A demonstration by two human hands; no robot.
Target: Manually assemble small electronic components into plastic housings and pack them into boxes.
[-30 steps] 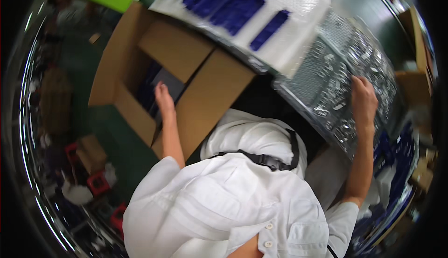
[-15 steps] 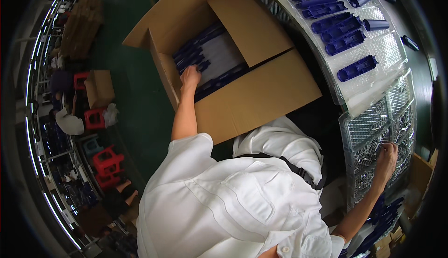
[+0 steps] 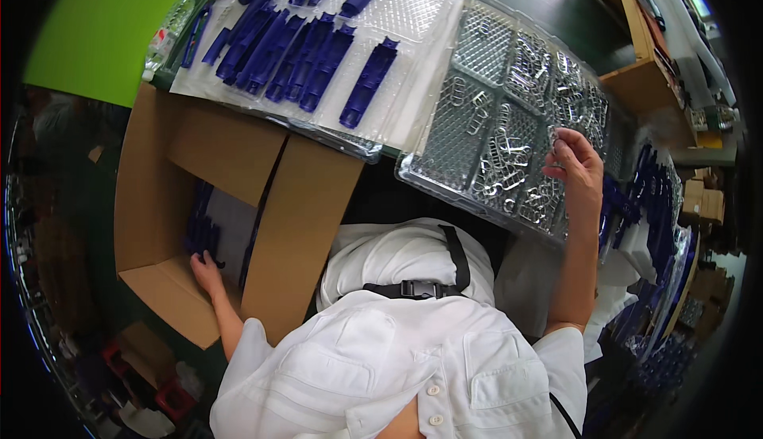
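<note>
At the left, my left hand (image 3: 209, 274) reaches into an open cardboard box (image 3: 298, 216). Its fingers look apart, at the near end of a row of dark blue plastic housings (image 3: 203, 232), with no part visible between them. Over a clear compartment tray (image 3: 457, 149) on the right is my right hand (image 3: 578, 159), thumb and fingers pinched on a small wire clip (image 3: 553, 134). Shiny metal clips (image 3: 502, 146) lie loose in the tray's compartments beneath it. Several more blue half-shell housings (image 3: 369, 83) rest on a textured clear sheet left of the tray.
A plastic bottle (image 3: 167, 35) stands by a bright green panel (image 3: 103, 30) at the far left. Behind the tray is a wooden-coloured box (image 3: 648, 81). Bundles of blue parts (image 3: 653, 208) are at the right. The cardboard box's flaps stick out beside the bench edge.
My view has swung right toward the bench. The right hand has lifted from among the clips with one pinched. The left hand remains in the box, its fingers now looser.
</note>
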